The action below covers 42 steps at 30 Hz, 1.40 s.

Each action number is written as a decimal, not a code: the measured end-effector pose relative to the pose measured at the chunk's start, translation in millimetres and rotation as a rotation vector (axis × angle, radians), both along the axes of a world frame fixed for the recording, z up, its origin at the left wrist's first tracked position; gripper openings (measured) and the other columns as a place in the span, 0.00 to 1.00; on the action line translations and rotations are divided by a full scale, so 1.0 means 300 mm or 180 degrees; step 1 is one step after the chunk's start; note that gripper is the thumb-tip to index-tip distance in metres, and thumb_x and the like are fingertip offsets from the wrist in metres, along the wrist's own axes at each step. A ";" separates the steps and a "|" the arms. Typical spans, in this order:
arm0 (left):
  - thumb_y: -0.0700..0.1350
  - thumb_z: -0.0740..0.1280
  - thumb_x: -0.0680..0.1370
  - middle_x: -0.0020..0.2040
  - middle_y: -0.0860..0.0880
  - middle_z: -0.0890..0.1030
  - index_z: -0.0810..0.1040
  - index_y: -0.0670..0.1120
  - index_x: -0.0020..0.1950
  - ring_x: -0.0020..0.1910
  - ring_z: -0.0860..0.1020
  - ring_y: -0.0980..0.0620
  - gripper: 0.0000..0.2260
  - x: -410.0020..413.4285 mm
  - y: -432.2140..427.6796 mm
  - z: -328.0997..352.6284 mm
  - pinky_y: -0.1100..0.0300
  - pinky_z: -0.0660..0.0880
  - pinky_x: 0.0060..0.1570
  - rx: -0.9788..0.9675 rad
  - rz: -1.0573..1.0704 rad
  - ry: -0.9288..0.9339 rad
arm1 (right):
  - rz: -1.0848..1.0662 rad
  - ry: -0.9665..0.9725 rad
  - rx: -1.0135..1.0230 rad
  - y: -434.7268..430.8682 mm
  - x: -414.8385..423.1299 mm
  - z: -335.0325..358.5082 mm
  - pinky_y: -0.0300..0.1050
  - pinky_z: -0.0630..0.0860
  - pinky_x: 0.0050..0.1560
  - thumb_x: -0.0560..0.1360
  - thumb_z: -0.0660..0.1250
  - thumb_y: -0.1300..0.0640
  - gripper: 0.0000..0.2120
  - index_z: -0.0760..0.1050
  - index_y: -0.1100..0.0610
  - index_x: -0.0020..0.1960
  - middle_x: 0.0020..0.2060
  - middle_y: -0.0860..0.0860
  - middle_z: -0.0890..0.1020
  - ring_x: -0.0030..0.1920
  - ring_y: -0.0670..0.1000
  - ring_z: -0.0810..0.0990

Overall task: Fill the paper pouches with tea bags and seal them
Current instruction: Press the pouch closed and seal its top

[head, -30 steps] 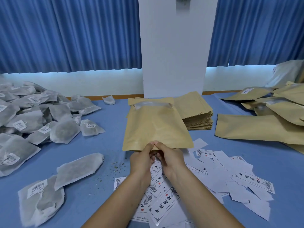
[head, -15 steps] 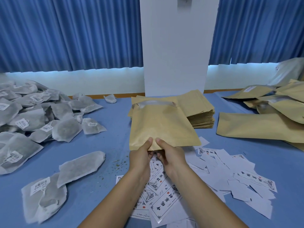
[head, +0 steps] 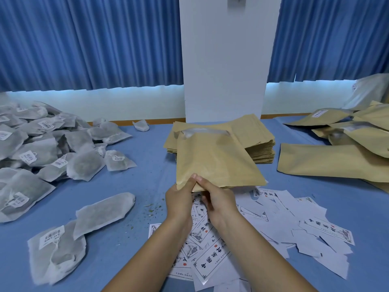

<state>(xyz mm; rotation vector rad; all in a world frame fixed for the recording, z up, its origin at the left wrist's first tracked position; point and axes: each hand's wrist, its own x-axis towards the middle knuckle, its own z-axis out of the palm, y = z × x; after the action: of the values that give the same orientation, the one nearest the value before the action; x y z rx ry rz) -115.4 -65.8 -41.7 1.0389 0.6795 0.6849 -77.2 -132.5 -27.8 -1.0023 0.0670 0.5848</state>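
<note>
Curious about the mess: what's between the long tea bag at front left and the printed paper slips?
Only loose green crumbs on the blue tablecloth, shown in the head view.

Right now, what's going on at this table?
A person pinches the near edge of one brown paper pouch with the left hand and right hand side by side. The pouch looks flat, apparently unfilled. Tea bags lie heaped to the left, a stack of empty pouches sits behind, printed labels beneath.
</note>
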 end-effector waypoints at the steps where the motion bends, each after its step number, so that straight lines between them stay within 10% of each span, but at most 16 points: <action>1: 0.48 0.72 0.74 0.37 0.49 0.82 0.83 0.44 0.45 0.35 0.77 0.52 0.07 0.000 -0.004 -0.004 0.61 0.72 0.36 0.0141 -0.0040 0.0090 | -0.0070 0.0022 -0.0005 -0.004 0.004 0.000 0.36 0.71 0.25 0.67 0.75 0.69 0.06 0.79 0.64 0.42 0.34 0.54 0.84 0.25 0.46 0.78; 16: 0.50 0.69 0.77 0.28 0.56 0.78 0.80 0.47 0.39 0.29 0.74 0.55 0.09 -0.014 0.003 0.012 0.59 0.68 0.33 0.0731 0.0437 0.0241 | -0.0434 0.0090 0.0011 -0.027 0.066 0.001 0.38 0.74 0.38 0.69 0.73 0.68 0.16 0.76 0.68 0.56 0.54 0.59 0.81 0.45 0.52 0.79; 35: 0.51 0.69 0.76 0.25 0.54 0.67 0.70 0.49 0.31 0.28 0.64 0.53 0.16 -0.014 -0.016 0.032 0.59 0.62 0.30 0.0499 0.0635 0.0199 | -0.0863 0.0182 0.0202 -0.060 0.117 0.020 0.40 0.76 0.46 0.71 0.72 0.67 0.08 0.77 0.59 0.47 0.44 0.51 0.82 0.44 0.48 0.80; 42: 0.49 0.68 0.77 0.34 0.48 0.73 0.77 0.43 0.40 0.31 0.68 0.52 0.11 -0.016 0.005 0.029 0.60 0.66 0.32 0.0462 0.0678 0.0168 | -0.0793 0.0133 0.0093 -0.071 0.127 0.019 0.34 0.73 0.31 0.70 0.74 0.66 0.11 0.77 0.62 0.50 0.41 0.51 0.80 0.36 0.47 0.76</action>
<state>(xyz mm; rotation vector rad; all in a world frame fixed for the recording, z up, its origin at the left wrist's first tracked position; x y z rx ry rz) -120.0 -64.3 -33.0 1.1309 0.8030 0.9046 -38.9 -153.7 -21.9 -0.9365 0.2167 0.3774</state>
